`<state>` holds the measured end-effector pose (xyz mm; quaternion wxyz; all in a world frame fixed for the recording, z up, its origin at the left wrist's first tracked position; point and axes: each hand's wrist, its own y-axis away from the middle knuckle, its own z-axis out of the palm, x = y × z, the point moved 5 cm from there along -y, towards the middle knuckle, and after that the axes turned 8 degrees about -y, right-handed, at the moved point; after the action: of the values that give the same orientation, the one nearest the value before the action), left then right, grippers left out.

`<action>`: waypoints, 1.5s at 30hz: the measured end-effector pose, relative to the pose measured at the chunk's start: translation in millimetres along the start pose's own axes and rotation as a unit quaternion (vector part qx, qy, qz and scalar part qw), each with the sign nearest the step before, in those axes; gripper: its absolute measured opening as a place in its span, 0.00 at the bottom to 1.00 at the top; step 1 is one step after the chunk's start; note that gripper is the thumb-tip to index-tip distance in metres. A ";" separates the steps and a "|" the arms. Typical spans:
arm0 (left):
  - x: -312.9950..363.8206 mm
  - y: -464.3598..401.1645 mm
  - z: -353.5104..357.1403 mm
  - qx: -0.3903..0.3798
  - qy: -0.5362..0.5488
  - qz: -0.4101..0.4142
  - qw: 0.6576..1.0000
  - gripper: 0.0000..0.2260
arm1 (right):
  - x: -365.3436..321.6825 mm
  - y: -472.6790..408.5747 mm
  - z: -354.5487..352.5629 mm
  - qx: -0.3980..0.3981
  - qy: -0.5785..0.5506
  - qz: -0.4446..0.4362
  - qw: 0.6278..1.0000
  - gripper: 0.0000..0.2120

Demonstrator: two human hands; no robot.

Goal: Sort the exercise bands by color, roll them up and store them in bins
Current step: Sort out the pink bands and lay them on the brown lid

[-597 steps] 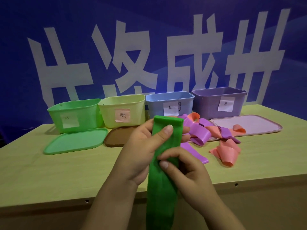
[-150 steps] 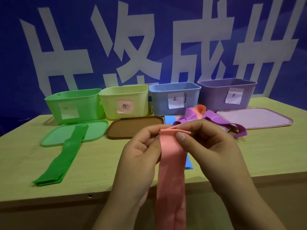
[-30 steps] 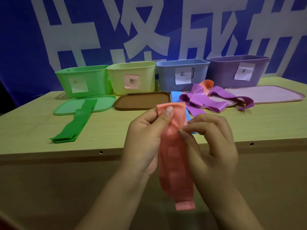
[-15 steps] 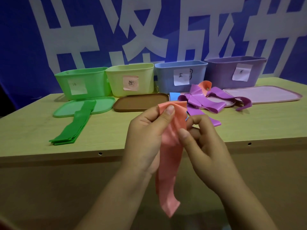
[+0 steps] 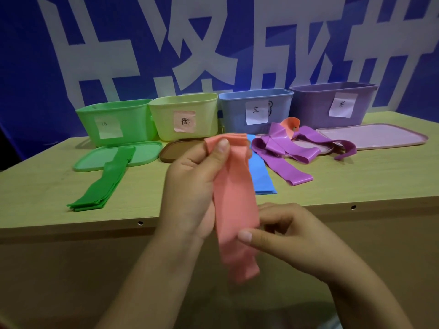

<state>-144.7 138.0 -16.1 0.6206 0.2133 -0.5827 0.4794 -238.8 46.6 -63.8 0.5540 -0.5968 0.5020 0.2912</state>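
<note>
Before you, a paper label (image 5: 257, 112) on the blue bin (image 5: 255, 110) reads 蓝; the backdrop (image 5: 213, 43) bears large white characters, partly cropped.

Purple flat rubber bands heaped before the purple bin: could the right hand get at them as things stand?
Probably not at once: the right hand pinches the pink flat rubber band. Otherwise nothing stands between it and the purple flat rubber bands.

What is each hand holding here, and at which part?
Both hold the pink band. The left hand pinches its gathered top end; the right hand pinches its right edge lower down, above the free-hanging bottom end.
</note>
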 end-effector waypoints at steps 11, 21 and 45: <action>4.3 -24.1 -14.8 0.035 -0.026 -0.015 0.999 0.06 | 15.8 9.1 9.6 0.079 -0.017 -0.051 0.995 0.05; 10.2 -42.6 -25.9 0.059 0.030 -0.025 0.997 0.06 | 31.8 12.7 16.6 0.076 -0.073 0.011 0.994 0.10; 56.4 -39.2 -22.5 0.015 0.012 0.070 0.997 0.06 | 79.2 12.5 27.5 -0.066 -0.076 0.159 0.982 0.08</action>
<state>-107.8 158.4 42.6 0.5895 0.1756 -0.5810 0.5329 -218.8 52.5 -145.9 0.4964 -0.5211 0.5264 0.4527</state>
